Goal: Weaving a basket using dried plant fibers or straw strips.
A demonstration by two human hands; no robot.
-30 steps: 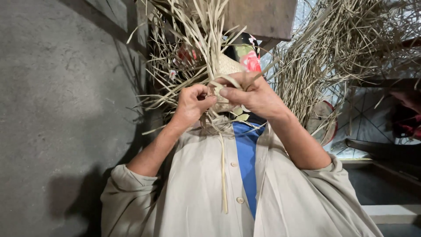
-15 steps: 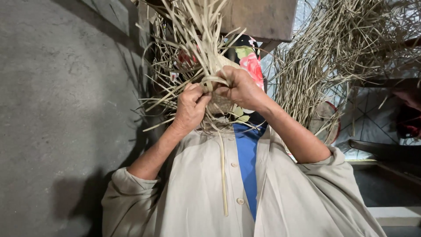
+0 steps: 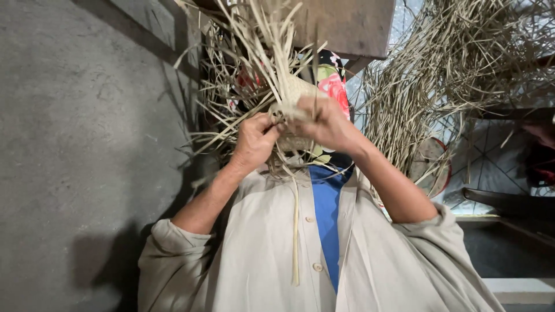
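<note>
Woven straw piece (image 3: 295, 92), pale and rounded, sits at centre between my two hands, its loose strips fanning up toward the far side. My left hand (image 3: 254, 141) pinches strips at its near-left edge; my right hand (image 3: 326, 121) grasps its right side. Dry straw bundle (image 3: 457, 63) hangs far right, grey wall (image 3: 87, 144) left.

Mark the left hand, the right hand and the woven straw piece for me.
left hand (image 3: 254, 141), head view, back of hand.
right hand (image 3: 326, 122), head view, knuckles.
woven straw piece (image 3: 296, 92), head view, plaited top.
</note>
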